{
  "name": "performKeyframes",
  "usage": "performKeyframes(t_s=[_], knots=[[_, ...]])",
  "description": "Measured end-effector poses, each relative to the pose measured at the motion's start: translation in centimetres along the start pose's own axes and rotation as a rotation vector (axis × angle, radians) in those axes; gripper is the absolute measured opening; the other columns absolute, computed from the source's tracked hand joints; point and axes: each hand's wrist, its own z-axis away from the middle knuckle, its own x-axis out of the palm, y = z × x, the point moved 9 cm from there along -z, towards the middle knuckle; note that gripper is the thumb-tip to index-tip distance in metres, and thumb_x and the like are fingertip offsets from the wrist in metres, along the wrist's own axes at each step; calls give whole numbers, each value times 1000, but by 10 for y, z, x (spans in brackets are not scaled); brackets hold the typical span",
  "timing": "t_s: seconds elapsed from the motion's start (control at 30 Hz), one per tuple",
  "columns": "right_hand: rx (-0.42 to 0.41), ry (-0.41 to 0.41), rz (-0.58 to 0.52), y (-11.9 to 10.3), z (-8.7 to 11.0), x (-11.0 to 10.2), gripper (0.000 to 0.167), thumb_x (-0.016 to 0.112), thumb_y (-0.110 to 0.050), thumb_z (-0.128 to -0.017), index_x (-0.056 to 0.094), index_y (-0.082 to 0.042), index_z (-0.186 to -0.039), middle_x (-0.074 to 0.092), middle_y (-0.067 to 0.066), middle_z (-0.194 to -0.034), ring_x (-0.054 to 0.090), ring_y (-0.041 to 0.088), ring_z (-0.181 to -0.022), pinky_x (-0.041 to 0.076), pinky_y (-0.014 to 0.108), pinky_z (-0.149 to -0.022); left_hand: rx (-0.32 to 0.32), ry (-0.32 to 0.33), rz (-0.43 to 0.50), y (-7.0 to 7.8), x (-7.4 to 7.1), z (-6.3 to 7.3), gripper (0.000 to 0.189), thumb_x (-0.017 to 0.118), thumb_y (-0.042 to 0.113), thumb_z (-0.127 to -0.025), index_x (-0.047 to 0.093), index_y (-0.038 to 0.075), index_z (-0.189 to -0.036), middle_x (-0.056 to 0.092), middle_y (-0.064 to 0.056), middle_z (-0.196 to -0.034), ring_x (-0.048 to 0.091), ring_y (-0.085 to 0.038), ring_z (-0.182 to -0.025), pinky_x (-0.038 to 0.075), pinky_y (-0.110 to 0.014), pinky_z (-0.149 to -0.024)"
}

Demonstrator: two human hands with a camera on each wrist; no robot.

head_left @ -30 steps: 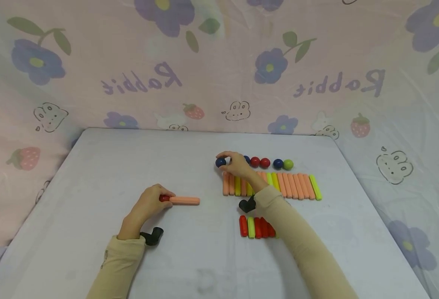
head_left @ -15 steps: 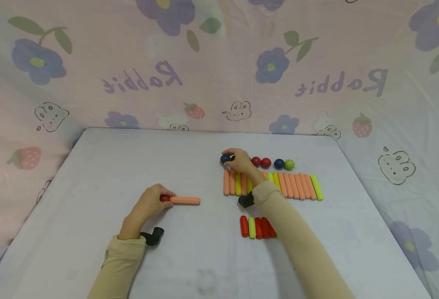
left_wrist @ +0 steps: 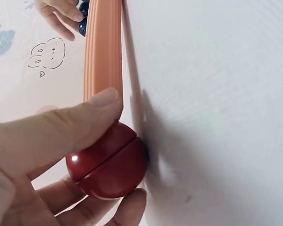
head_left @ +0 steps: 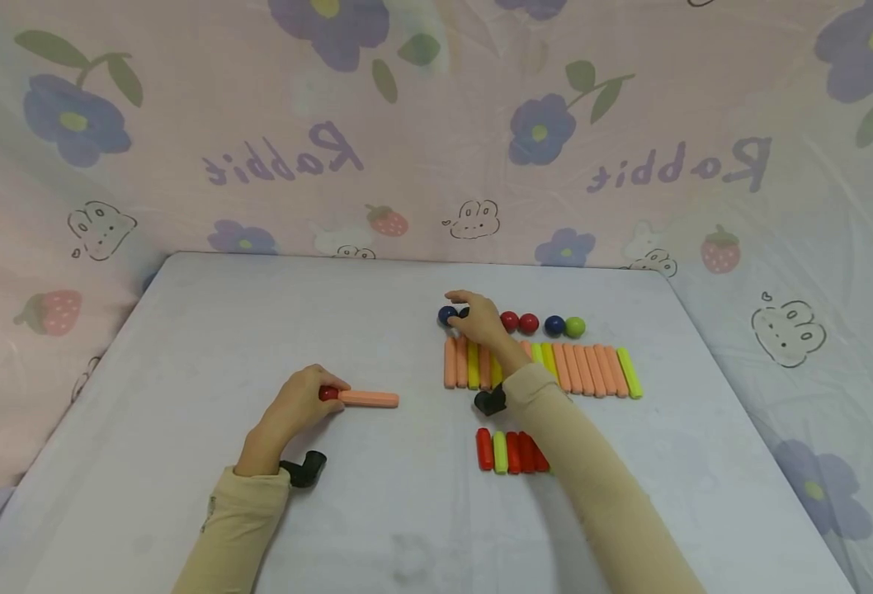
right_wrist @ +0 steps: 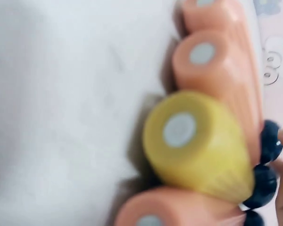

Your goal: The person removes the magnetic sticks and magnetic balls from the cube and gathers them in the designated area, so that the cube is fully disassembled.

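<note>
My left hand [head_left: 300, 406] pinches a glossy red ball [left_wrist: 108, 162] between thumb and fingers, left of the table's middle. A ribbed orange rod [head_left: 370, 399] extends rightward from that ball, its near end under the thumb tip. My right hand [head_left: 477, 320] is at the back row of balls, fingers spread around the leftmost dark blue ball [head_left: 447, 316]. In the right wrist view a fingertip lies right beside a dark blue ball [right_wrist: 270, 142], with another blue ball [right_wrist: 262, 186] close to it. Part of the ball row is hidden behind the right hand.
Orange and yellow rods [head_left: 588, 370] lie side by side below the balls; one yellow rod [right_wrist: 198, 141] shows a silver disc in its end. Red balls [head_left: 529, 322] and a green ball [head_left: 575, 327] continue the row. Shorter red rods [head_left: 513, 452] lie nearer, partly behind the right sleeve.
My right hand carried the blue ball slightly right, beside another dark ball, and its fingers have since spread and lifted off it. The left hand, red ball and orange rod have stayed put.
</note>
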Motion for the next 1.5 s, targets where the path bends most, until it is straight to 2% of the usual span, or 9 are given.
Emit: performKeyframes(t_s=[0.13,0.23,0.37,0.5,0.57,0.7,1.0,1.33,1.5], knots=[[-26,72,22,-14,13,-3,48,62,-15,-93,49,-12,-139,55,15,-139,54,34,-120,49,46,-103,2,-9,0,1,2,-1,24,74,4,-81,73,1,-105,65,-22,-108,61,-32,-98,53,-45,-83],[-60,83,32,-28,24,3,48,65,-16,-90,52,-8,-135,60,17,-129,57,33,-117,48,45,-104,2,-25,16,2,3,-2,27,74,5,-81,71,2,-108,65,-22,-112,61,-33,-101,53,-44,-84],[-75,20,7,-45,42,22,43,70,-16,-87,58,-7,-128,67,15,-114,61,29,-101,54,35,-87,11,-46,52,4,4,-2,32,74,6,-81,69,1,-112,65,-24,-116,61,-33,-102,53,-42,-83],[-135,-62,-10,-65,59,46,36,72,-15,-85,64,-6,-118,70,13,-100,62,23,-85,50,22,-70,13,-66,87,4,3,0,35,74,5,-81,67,-1,-115,64,-26,-119,61,-36,-103,54,-45,-85],[-171,-113,-13,-75,66,58,33,73,-15,-84,65,-5,-115,70,12,-99,62,22,-86,50,21,-71,9,-71,100,3,3,1,37,74,4,-81,66,-3,-116,63,-27,-120,62,-37,-104,55,-47,-87],[-209,-208,-23,-91,76,83,33,73,-15,-84,66,-3,-114,69,13,-107,61,24,-99,52,30,-87,10,-75,129,2,2,0,40,74,2,-80,63,-7,-117,64,-28,-117,65,-38,-101,56,-47,-87],[-271,-251,15,-106,81,117,33,73,-5,-81,69,-3,-113,71,13,-111,62,24,-104,51,28,-91,29,-54,153,1,0,-1,39,75,0,-78,64,-12,-113,66,-29,-111,67,-36,-97,58,-43,-82],[-372,-254,-18,-110,83,121,31,63,5,-84,69,-4,-113,69,15,-97,53,14,-84,41,16,-70,46,-40,148,1,-1,-2,39,75,0,-78,64,-12,-113,66,-29,-110,68,-38,-97,59,-44,-82],[-387,-290,-30,-111,84,122,33,59,6,-86,67,-2,-116,68,17,-99,50,14,-83,38,15,-68,55,-35,151,2,-1,-1,39,76,1,-78,64,-12,-112,66,-29,-109,68,-38,-95,59,-43,-81]])
